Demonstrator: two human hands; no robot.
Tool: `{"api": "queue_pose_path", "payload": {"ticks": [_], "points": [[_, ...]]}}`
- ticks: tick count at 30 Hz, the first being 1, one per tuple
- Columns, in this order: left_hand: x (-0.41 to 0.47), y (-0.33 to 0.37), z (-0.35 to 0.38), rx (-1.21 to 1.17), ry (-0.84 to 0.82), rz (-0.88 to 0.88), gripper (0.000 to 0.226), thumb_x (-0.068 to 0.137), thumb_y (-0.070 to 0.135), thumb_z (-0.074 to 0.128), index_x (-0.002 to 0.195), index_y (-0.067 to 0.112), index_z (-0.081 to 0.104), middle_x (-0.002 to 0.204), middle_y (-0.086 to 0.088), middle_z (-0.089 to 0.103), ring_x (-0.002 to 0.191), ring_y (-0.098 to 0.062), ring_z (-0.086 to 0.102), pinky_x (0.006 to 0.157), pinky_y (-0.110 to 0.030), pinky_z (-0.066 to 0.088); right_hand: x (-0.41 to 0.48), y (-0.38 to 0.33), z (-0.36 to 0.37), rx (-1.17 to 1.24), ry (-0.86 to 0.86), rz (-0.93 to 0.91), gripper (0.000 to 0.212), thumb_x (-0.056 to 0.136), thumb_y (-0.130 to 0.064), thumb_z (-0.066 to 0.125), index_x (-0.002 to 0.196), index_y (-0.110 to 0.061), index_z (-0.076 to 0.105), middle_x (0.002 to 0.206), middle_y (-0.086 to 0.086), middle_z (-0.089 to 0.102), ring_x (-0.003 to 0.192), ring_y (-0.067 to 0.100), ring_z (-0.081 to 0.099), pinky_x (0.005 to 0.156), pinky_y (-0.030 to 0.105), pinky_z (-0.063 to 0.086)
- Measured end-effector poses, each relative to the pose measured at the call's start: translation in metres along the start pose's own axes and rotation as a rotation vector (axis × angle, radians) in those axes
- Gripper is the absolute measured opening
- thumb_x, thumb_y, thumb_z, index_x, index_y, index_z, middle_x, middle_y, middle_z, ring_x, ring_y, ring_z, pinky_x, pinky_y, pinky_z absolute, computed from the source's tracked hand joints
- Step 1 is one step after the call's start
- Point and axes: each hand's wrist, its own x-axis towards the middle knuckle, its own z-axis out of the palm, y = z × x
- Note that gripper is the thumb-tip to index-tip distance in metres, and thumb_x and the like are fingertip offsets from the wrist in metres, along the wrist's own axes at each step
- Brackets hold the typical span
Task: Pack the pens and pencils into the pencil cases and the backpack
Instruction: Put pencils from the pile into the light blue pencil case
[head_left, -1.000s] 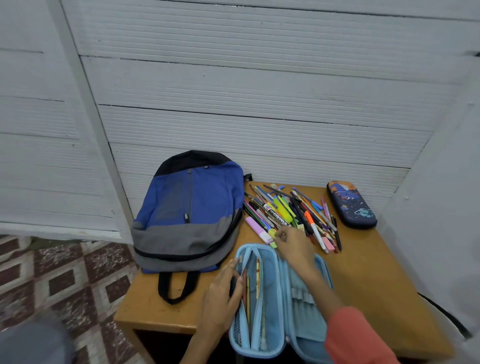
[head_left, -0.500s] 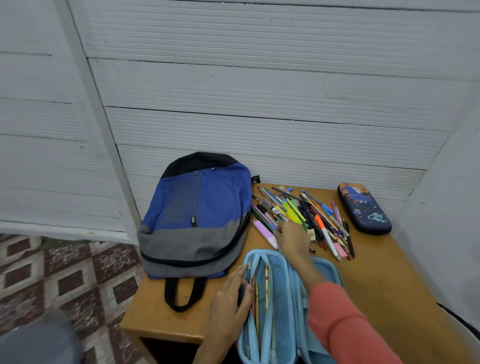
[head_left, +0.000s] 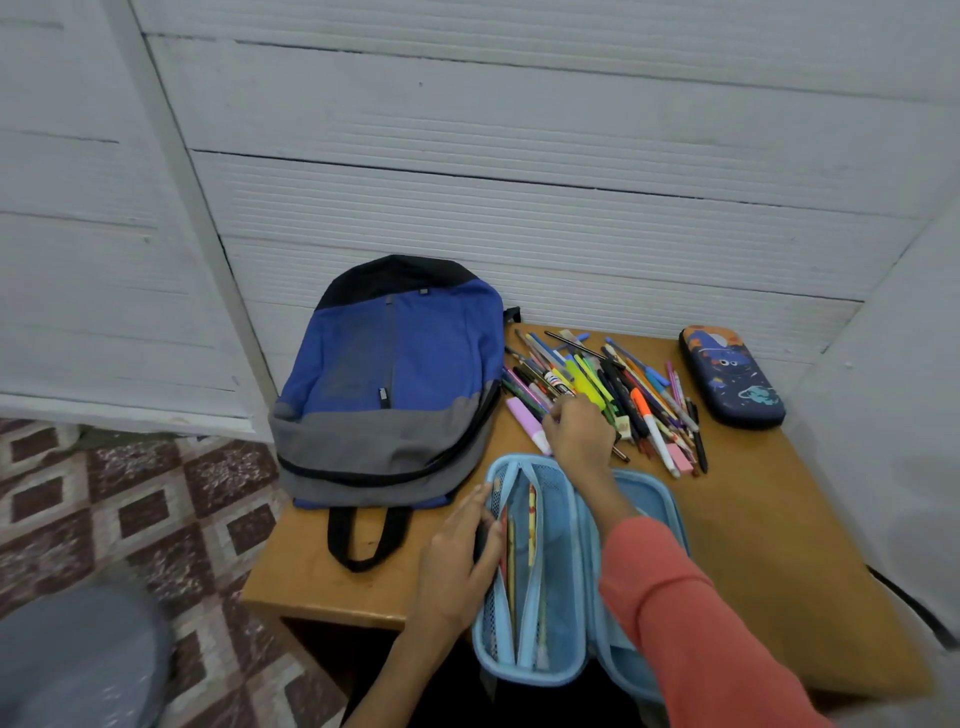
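Head view, with the open light-blue pencil case (head_left: 525, 675) as the reference. It lies spread flat at the near edge of the wooden table (head_left: 769, 530), and part of it overhangs that edge. Its left half carries a mesh pocket in which a few pencils (head_left: 511, 564) lie lengthwise.

The left hand (head_left: 457, 564) rests on the left rim of this case. Its fingers are straight, held together and pressed flat against the mesh.

The right hand (head_left: 577, 436), on an arm in an orange-red sleeve (head_left: 685, 629), reaches across the case to the loose pile of pens and pencils (head_left: 618, 387) just beyond it. The fingers curl down into the near left part of the pile. It cannot be told whether they pinch a pen or only touch the heap.

A purple highlighter (head_left: 521, 414) lies at the pile's left margin, just beyond the case and beside the right hand. An orange-capped marker (head_left: 643, 415) lies further right within the pile.

Beyond the case and to its left, the blue, grey and black backpack (head_left: 395, 384) lies flat, zipped, with a black strap loop trailing towards the near table edge. Beyond the case and to its right, past the pile, sits a closed dark-blue pencil case (head_left: 730, 376) with a space print. It lies apart from the pens.
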Motion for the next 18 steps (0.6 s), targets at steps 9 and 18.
{"api": "queue_pose_path", "payload": {"ticks": [9, 18], "points": [[-0.001, 0.002, 0.000, -0.006, -0.018, -0.014, 0.048, 0.096, 0.039, 0.044, 0.135, 0.012, 0.052, 0.110, 0.005, 0.065, 0.099, -0.012, 0.062, 0.086, -0.023, 0.047, -0.012, -0.021, -0.053, 0.904, 0.332, -0.064, 0.002, 0.094, -0.015, 0.058, 0.094, -0.018, 0.059, 0.082, -0.008, 0.062, 0.074, 0.009, 0.061, 0.066, 0.040, 0.056], [-0.001, 0.000, 0.000, 0.047, -0.024, -0.017, 0.034, 0.098, 0.029, 0.051, 0.117, 0.002, 0.058, 0.131, 0.004, 0.060, 0.109, -0.015, 0.061, 0.090, -0.031, 0.048, -0.039, -0.021, -0.070, 0.973, 0.000, -0.030, 0.004, 0.093, -0.009, 0.060, 0.091, -0.012, 0.062, 0.064, 0.006, 0.061, 0.048, 0.019, 0.057, 0.047, 0.036, 0.052]]}}
